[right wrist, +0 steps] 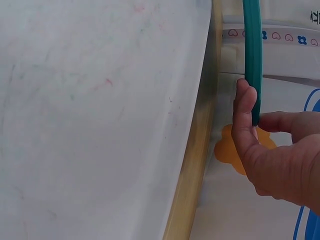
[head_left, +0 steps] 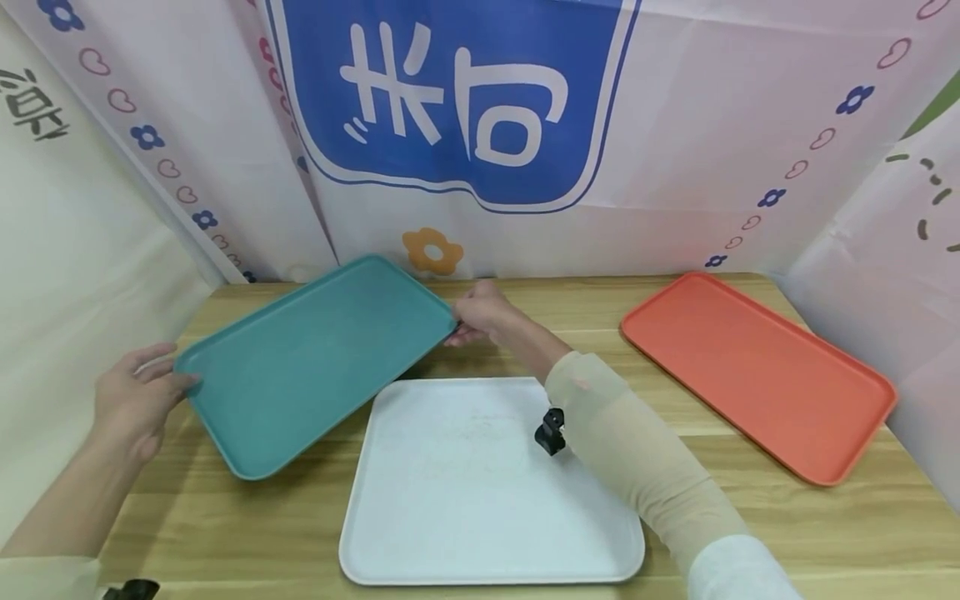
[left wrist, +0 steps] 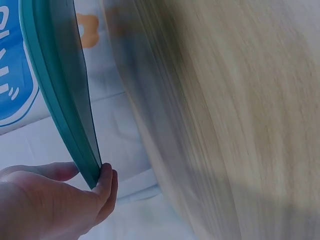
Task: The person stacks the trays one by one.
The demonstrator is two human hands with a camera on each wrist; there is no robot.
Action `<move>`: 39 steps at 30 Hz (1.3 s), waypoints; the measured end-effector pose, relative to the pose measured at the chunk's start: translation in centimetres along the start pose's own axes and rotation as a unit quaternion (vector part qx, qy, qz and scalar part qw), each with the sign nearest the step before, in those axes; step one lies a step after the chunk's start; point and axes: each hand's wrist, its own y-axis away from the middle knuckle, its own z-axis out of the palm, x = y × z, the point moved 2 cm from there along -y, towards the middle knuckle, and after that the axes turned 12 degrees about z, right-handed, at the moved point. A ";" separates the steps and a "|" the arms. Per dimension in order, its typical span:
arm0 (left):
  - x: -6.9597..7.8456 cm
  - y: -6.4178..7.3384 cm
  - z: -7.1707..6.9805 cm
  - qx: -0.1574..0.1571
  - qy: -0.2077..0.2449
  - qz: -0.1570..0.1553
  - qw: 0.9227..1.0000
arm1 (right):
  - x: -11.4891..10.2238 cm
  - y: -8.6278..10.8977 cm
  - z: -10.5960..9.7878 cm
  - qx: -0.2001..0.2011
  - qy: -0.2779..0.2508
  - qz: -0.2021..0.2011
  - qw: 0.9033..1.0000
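Observation:
A teal rectangular tray [head_left: 322,358] is held raised over the back left of the table, turned at an angle. My left hand [head_left: 142,392] pinches its left end, thumb on one face and fingers on the other, as the left wrist view shows at the tray's edge [left wrist: 62,107]. At the opposite end my right hand [head_left: 483,312] pinches the right corner; in the right wrist view the thumb and fingers close on the teal rim [right wrist: 253,60]. Below my right forearm lies a white tray [head_left: 480,483], its right side partly covered by the sleeve.
An orange-red tray [head_left: 757,375] lies slanted at the right of the wood-grain table [head_left: 585,304]. Behind stands a white printed cloth [head_left: 675,125] with a blue sign and flowers, and more cloth walls off both sides. A black wrist mount [head_left: 551,432] sits over the white tray.

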 end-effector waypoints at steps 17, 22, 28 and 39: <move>-0.5 -0.2 0.6 -0.035 0.008 -0.007 0.999 | 0.7 0.7 -0.6 -0.006 0.017 -0.014 1.000; -0.6 -0.2 0.7 -0.045 -0.009 0.004 0.999 | 0.6 1.1 -0.7 -0.007 0.066 -0.028 0.997; -0.7 -0.2 1.1 -0.078 -0.090 0.025 0.993 | 0.6 1.3 -0.8 -0.001 0.097 -0.031 0.995; -0.6 -0.1 2.6 -0.136 -0.226 0.086 0.961 | 0.6 1.3 -1.2 0.030 0.126 -0.059 0.990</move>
